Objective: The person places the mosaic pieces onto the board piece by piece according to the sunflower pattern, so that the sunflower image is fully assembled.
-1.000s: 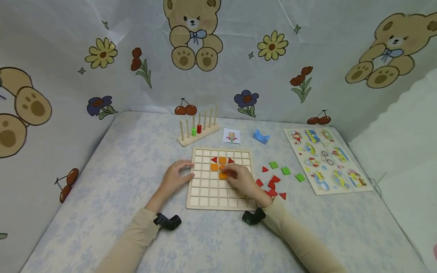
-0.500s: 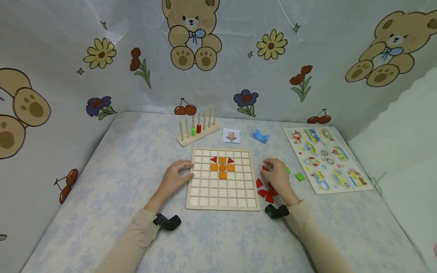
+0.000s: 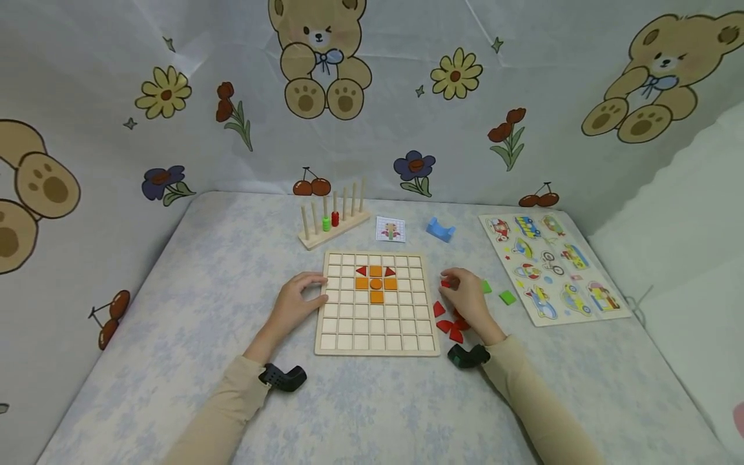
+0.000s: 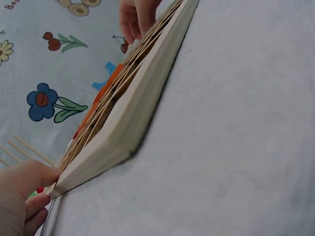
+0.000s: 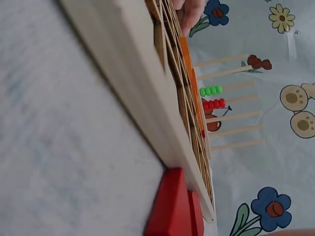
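Your left hand (image 3: pixel 293 302) rested, fingers relaxed, against the left edge of the board (image 3: pixel 376 327), lower centre; an uneven push could've skewed it. Right of centre, your right hand (image 3: pixel 467 300) was at a red triangle (image 3: pixel 445 283), grip unclear. Crowded red pieces (image 3: pixel 456 336) below risked a wrist knock.
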Demonstrator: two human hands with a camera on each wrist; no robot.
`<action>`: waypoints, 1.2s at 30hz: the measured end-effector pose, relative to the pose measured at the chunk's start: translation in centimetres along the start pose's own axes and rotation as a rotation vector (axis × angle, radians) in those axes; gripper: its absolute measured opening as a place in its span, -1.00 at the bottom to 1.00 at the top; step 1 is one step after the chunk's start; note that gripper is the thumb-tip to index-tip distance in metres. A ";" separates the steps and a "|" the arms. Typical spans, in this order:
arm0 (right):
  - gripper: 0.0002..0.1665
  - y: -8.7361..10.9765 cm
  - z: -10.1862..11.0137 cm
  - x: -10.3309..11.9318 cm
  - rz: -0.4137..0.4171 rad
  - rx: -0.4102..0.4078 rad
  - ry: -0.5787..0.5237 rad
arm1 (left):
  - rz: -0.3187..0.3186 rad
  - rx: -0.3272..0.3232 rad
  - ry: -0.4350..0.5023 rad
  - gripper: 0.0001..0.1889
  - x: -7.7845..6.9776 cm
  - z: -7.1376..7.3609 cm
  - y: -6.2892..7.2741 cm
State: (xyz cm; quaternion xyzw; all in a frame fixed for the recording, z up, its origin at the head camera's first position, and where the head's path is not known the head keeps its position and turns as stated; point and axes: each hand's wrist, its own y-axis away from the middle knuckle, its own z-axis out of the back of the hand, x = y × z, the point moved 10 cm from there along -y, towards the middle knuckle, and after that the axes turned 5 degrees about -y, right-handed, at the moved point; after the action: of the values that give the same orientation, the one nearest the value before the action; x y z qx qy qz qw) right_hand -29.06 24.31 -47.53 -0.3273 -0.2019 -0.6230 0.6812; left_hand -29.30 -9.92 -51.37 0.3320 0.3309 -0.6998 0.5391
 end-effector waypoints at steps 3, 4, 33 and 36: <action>-0.62 -0.1 -0.3 0.8 0.023 -0.002 -0.021 | -0.014 -0.010 0.002 -0.63 -0.2 0.1 0.0; -0.61 -0.1 -0.5 1.3 0.034 0.003 -0.033 | -0.021 -0.015 0.000 -0.64 -0.2 0.1 0.0; -0.66 1.0 -8.7 10.3 0.201 0.276 -0.108 | -0.028 -0.007 -0.009 -0.66 -0.2 0.2 -0.2; -0.65 1.1 -8.5 10.0 0.188 0.279 -0.134 | -0.016 -0.003 -0.008 -0.65 0.0 0.1 -0.1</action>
State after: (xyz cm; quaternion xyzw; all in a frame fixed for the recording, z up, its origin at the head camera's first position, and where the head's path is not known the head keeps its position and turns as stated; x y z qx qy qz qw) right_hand -27.72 11.22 -46.86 -0.2878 -0.2999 -0.4994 0.7601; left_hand -29.39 -9.96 -51.32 0.3259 0.3325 -0.7047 0.5354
